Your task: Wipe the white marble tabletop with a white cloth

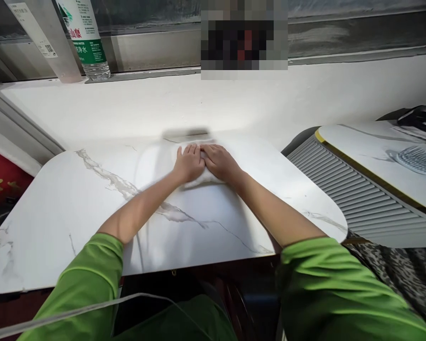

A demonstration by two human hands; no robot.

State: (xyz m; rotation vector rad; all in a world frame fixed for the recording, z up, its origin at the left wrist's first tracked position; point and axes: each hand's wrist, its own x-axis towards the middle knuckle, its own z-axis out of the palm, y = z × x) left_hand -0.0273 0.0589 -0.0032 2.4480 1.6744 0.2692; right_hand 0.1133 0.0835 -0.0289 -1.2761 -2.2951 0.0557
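A bunched white cloth [208, 178] lies on the white marble-patterned tabletop [102, 208], near its far edge. My left hand [189, 163] presses down on the cloth's left part, fingers close together and pointing away from me. Against it, side by side, my right hand [220, 162] grips the right part, with its fingers bent over the cloth. Both arms reach forward in green sleeves. The fingers and thumbs hide much of the cloth, so its full shape does not show.
On the ledge behind stand a water bottle [88, 45] and a tall translucent container [46, 38]. A white wall [145, 109] borders the tabletop. To the right is a second table [372, 142] with a ribbed side and a hairbrush-like object [419, 158]. A pale cord [92, 308] crosses low in front.
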